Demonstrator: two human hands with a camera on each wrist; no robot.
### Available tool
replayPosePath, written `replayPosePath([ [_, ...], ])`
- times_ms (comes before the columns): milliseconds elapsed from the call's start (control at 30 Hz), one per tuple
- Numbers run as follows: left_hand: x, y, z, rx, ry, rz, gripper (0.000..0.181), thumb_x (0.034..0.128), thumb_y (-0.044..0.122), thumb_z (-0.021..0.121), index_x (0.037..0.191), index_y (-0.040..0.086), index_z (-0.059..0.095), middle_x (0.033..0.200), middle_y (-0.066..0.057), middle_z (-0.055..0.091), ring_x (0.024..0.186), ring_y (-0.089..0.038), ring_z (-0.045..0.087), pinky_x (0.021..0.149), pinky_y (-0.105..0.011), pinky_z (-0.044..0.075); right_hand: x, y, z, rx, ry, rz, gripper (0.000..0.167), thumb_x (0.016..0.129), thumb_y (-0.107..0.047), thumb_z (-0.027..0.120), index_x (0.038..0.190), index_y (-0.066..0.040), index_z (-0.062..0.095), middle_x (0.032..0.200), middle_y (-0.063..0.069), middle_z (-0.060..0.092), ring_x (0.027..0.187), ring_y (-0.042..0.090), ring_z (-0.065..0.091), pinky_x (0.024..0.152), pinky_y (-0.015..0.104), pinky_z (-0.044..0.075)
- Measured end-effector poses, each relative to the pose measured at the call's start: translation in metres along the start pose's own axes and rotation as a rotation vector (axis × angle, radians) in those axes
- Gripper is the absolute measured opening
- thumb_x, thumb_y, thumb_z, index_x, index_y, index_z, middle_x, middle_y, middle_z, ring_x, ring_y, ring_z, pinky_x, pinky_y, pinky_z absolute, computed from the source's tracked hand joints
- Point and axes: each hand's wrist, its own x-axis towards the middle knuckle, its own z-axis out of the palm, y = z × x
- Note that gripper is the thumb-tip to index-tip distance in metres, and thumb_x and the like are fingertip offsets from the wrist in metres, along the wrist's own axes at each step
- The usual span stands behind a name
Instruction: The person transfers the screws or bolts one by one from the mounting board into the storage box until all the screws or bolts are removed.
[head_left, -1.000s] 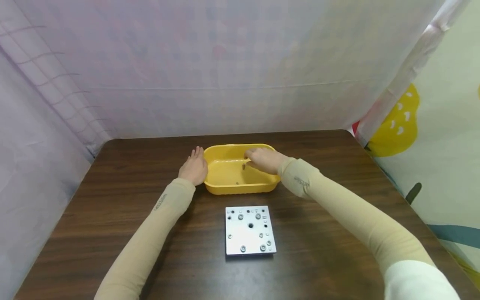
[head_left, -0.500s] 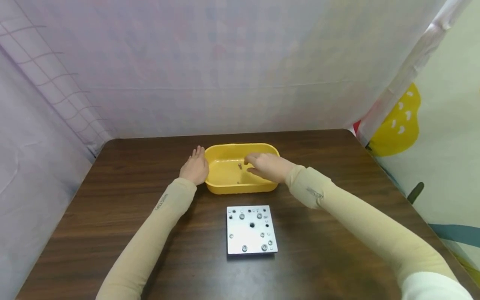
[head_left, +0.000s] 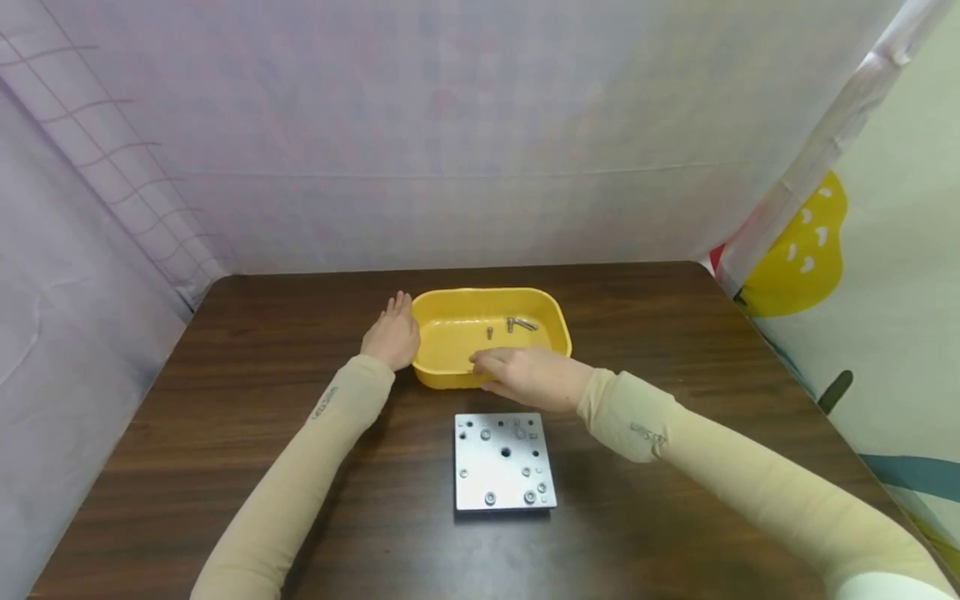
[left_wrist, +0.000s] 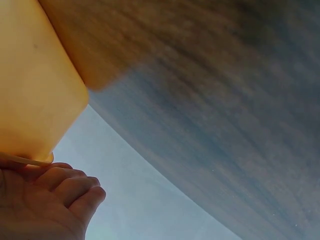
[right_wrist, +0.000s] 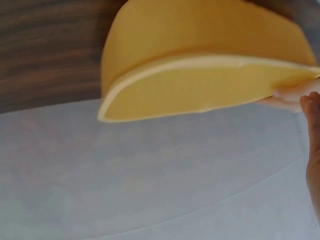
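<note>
the yellow tub (head_left: 453, 342) stands upright toward the far side of the table, long side facing the person. it is smooth, glossy plastic, a rounded oblong with sloping walls and a thin rolled lip. on its floor, right of the middle, lie small metal screws (head_left: 511, 325): two short ones and a longer, slimmer one slanting beside them.

the left hand (head_left: 392, 335) rests against the tub's left end, its fingers straight and touching the lip rather than wrapped round it. the right hand (head_left: 531, 377) hovers over the near rim at the right, thumb and fingers bent toward each other; whether they pinch anything cannot be told, as the fingertips hide the gap.

just nearer the person than the tub lies a square plate (head_left: 495, 467) of pale, satin-looking metal, flat and sharp-edged, dotted with dark round holes and bolt heads of several sizes.

the table (head_left: 247, 400) is dark brown with streaky wood grain and rounded far corners. behind it hangs a whitish cloth (head_left: 450, 167) with faint pink checks and soft creases; at the right, a pale green cloth (head_left: 900, 208) carries a big yellow fruit print (head_left: 795, 250). beige, stretchy sleeves (head_left: 300, 467) with small dark lettering cover both forearms.
</note>
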Motion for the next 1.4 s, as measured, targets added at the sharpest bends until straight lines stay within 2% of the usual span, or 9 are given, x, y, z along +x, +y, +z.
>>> replayPosePath([
  [100, 0.000, 0.000, 0.000, 0.000, -0.006, -0.002, 0.056, 0.1066, 0.022, 0.019, 0.156, -0.003, 0.013, 0.164, -0.020, 0.010, 0.152, -0.033, 0.013, 0.126, -0.044, 0.014, -0.001, -0.009, 0.004, 0.003, 0.000, -0.051, 0.027, 0.093, -0.014, 0.068, 0.117, -0.001, 0.064, 0.117, 0.009, 0.071, 0.106, 0.020, 0.070, 0.092, 0.027, 0.058],
  [233, 0.001, -0.001, 0.002, -0.004, 0.000, 0.002, 0.056, 0.1067, 0.022, 0.019, 0.156, -0.004, 0.014, 0.164, -0.020, 0.011, 0.152, -0.034, 0.013, 0.126, -0.044, 0.014, -0.005, -0.019, 0.008, 0.004, -0.043, -0.090, 0.026, 0.094, -0.014, 0.068, 0.117, -0.005, 0.064, 0.116, 0.004, 0.070, 0.106, 0.015, 0.068, 0.093, 0.023, 0.056],
  [400, 0.002, -0.002, 0.003, 0.005, 0.012, 0.008, 0.056, 0.1065, 0.021, 0.020, 0.156, -0.004, 0.015, 0.164, -0.021, 0.013, 0.152, -0.034, 0.015, 0.126, -0.044, 0.016, -0.009, -0.029, 0.011, -0.005, -0.058, -0.123, 0.026, 0.095, -0.016, 0.067, 0.118, -0.004, 0.064, 0.126, 0.009, 0.067, 0.113, 0.018, 0.066, 0.095, 0.024, 0.055],
  [567, 0.002, -0.001, 0.003, 0.008, 0.012, 0.009, 0.056, 0.1065, 0.021, 0.020, 0.156, -0.004, 0.015, 0.164, -0.021, 0.013, 0.152, -0.034, 0.015, 0.126, -0.044, 0.016, -0.014, -0.038, 0.017, 0.012, -0.051, -0.135, 0.030, 0.094, -0.018, 0.068, 0.119, -0.003, 0.063, 0.128, 0.011, 0.066, 0.116, 0.020, 0.065, 0.096, 0.023, 0.055],
  [700, 0.001, -0.001, 0.003, 0.007, -0.001, 0.004, 0.056, 0.1067, 0.022, 0.019, 0.156, -0.003, 0.013, 0.164, -0.021, 0.012, 0.152, -0.034, 0.013, 0.126, -0.044, 0.015, -0.017, -0.045, 0.025, 0.034, -0.012, -0.160, 0.026, 0.095, -0.022, 0.067, 0.115, -0.006, 0.064, 0.126, 0.011, 0.067, 0.116, 0.019, 0.065, 0.098, 0.023, 0.053],
  [933, 0.002, -0.001, 0.002, 0.012, -0.002, 0.000, 0.056, 0.1066, 0.021, 0.019, 0.156, -0.004, 0.013, 0.164, -0.020, 0.010, 0.152, -0.034, 0.012, 0.126, -0.045, 0.014, -0.019, -0.057, 0.031, 0.010, -0.011, -0.169, 0.023, 0.097, -0.028, 0.064, 0.110, -0.009, 0.064, 0.128, 0.009, 0.067, 0.111, 0.016, 0.067, 0.091, 0.020, 0.056],
  [1133, 0.002, -0.001, 0.002, 0.016, -0.002, 0.004, 0.056, 0.1065, 0.021, 0.019, 0.156, -0.004, 0.013, 0.164, -0.021, 0.011, 0.152, -0.034, 0.012, 0.126, -0.045, 0.015, -0.021, -0.060, 0.036, -0.013, -0.015, -0.175, 0.023, 0.098, -0.029, 0.062, 0.109, -0.009, 0.064, 0.126, 0.009, 0.067, 0.112, 0.015, 0.067, 0.091, 0.020, 0.056],
  [1400, 0.002, -0.001, 0.003, 0.002, 0.002, -0.005, 0.056, 0.1066, 0.023, 0.018, 0.156, -0.003, 0.013, 0.165, -0.019, 0.010, 0.152, -0.033, 0.012, 0.126, -0.044, 0.014, -0.021, -0.064, 0.039, 0.019, -0.049, -0.155, 0.024, 0.100, -0.029, 0.059, 0.112, -0.009, 0.064, 0.132, 0.009, 0.064, 0.108, 0.014, 0.069, 0.083, 0.019, 0.059],
])
